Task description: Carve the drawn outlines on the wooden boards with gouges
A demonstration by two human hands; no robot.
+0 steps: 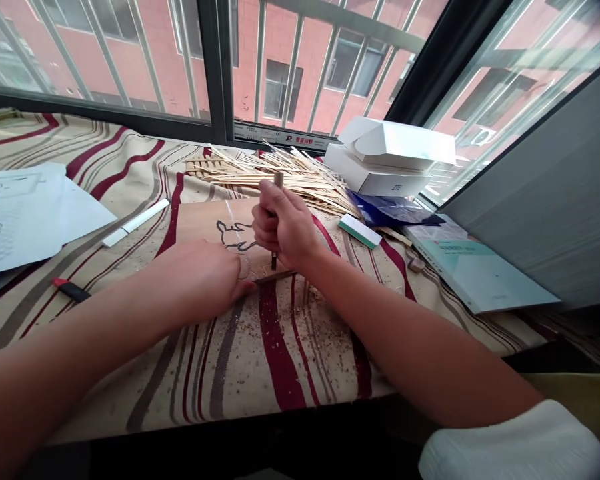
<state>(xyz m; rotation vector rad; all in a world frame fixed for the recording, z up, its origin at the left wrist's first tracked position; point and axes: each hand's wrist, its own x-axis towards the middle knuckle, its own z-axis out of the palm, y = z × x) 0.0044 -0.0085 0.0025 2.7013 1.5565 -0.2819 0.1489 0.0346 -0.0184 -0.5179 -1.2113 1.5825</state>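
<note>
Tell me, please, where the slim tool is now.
Just left of centre in the head view, the slim tool stands upright in the right hand, by the near edge of the brown board.

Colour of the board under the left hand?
Tan board, with dark drawn outlines; best seen in the head view.

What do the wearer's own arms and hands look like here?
The left hand and right hand are both bare, with no gloves. The forearms are uncovered, and no watch or bracelet shows. A white sleeve covers the right arm above the elbow; no sleeve shows on the left.
</note>
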